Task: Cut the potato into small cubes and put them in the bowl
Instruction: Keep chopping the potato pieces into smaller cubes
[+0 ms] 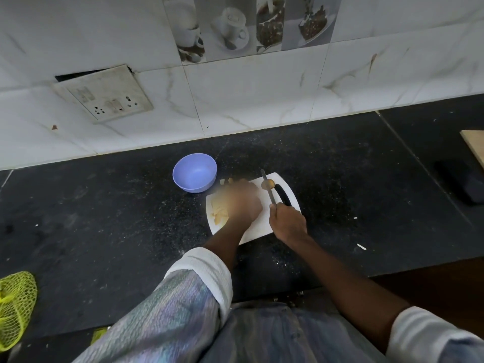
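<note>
Dark stone desk carries all the work, set against a tiled wall.

White cutting board lies near the desk's front edge, within easy reach of both arms.

Lilac bowl stands just beside the board's far left corner, apparently empty; judged placed there so cut pieces travel a short way.

Left hand is over the board's middle, motion-blurred; cannot tell whether its fingers are spread, curled or holding anything.

Right hand grips the knife by its handle, blade pointing away across the board.

Potato: pale cut pieces lie along the board's left side; a small uncut chunk sits against the blade at the far edge. Cutting judged partly done; no transfer to the bowl yet.
</note>
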